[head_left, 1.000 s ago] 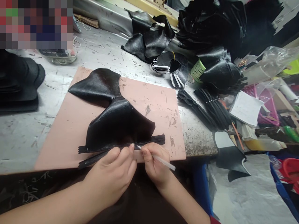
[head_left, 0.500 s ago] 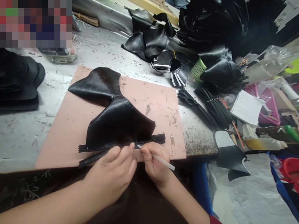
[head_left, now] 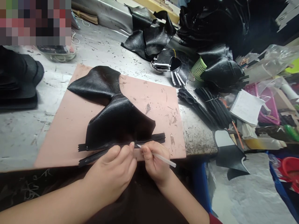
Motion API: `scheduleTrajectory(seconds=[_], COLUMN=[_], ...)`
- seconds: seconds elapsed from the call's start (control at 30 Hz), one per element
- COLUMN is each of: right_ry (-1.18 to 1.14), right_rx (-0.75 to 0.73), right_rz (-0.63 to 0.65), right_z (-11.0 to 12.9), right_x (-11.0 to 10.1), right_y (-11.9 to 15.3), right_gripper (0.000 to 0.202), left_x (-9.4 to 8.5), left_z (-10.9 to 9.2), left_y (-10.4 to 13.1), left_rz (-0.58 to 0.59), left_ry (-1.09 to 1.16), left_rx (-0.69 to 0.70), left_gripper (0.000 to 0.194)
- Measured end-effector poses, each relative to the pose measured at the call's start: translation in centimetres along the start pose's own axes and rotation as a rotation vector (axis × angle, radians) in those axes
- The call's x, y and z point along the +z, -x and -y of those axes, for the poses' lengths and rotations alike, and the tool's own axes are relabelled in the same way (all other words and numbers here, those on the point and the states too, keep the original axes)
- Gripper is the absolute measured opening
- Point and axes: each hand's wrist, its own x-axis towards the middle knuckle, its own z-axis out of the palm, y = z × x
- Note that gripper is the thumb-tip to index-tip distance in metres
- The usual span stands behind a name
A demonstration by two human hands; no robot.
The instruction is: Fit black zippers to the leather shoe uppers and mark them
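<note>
A black leather piece (head_left: pixel 116 119) lies on a pink board (head_left: pixel 161 102), with a black zipper (head_left: pixel 158 137) along its near edge. My left hand (head_left: pixel 116 171) is closed on the zipper near its middle, thumb and fingers pressed together. Just to the right, my right hand (head_left: pixel 156 161) is closed around a thin white pen (head_left: pixel 164 160), whose tip rests by the zipper close to my left fingertips. A second strip of the zipper (head_left: pixel 90 158) runs out to the left from under my left hand.
Stacked black pieces (head_left: pixel 18 81) stand at the left. Behind the board lie more leather pieces (head_left: pixel 151 37), a green basket (head_left: pixel 198 69) and zipper bundles (head_left: pixel 210 105). A notebook (head_left: pixel 247 107) and a pink basket (head_left: pixel 271 109) are at the right.
Both hands keep nearly the same place on the zipper. The pen's rear end has shifted slightly up and to the right.
</note>
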Motion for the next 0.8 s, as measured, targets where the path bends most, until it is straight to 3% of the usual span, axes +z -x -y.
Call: scheduleTrajectory(seconds=[0.37,0.47,0.53,0.6,0.67,0.73,0.8], right_ry=[-0.023,-0.158,-0.131,0.109,0.488,0.774,0.907], right_rx=[0.031,0.054,0.101,0.254,0.508,0.697,0.606], right_rz=[0.023,-0.194,-0.423,-0.509,-0.37,-0.16,-0.139], right_z=[0.0,0.0,-1.0,-3.0,-5.4,-7.4,-7.8], right_x=[0.3,0.0,-1.5,-4.2,-7.5,-10.4,-11.6], right_y=[0.4,0.8,0.6,0.1,-0.5,-0.8,-0.9], right_gripper=[0.016,0.023,0.029,0.031,0.028,0.024,0.018], left_x=[0.5,0.7,0.5,0.0,-0.8,-1.5,-2.0], left_z=[0.0,0.2,0.6,1.4,2.6,4.2,6.1], left_y=[0.0,-0.2,-0.2,0.3,1.3,2.6,3.8], left_rz=[-0.062,-0.058,-0.131,-0.251,-0.381,-0.488,-0.457], left_ry=[-0.009,0.006,0.061,0.174,0.291,0.335,0.317], left_rx=[0.019,0.008,0.044,0.063,-0.022,-0.215,-0.495], left_gripper=[0.033,0.032,0.027,0.016,0.008,0.011,0.01])
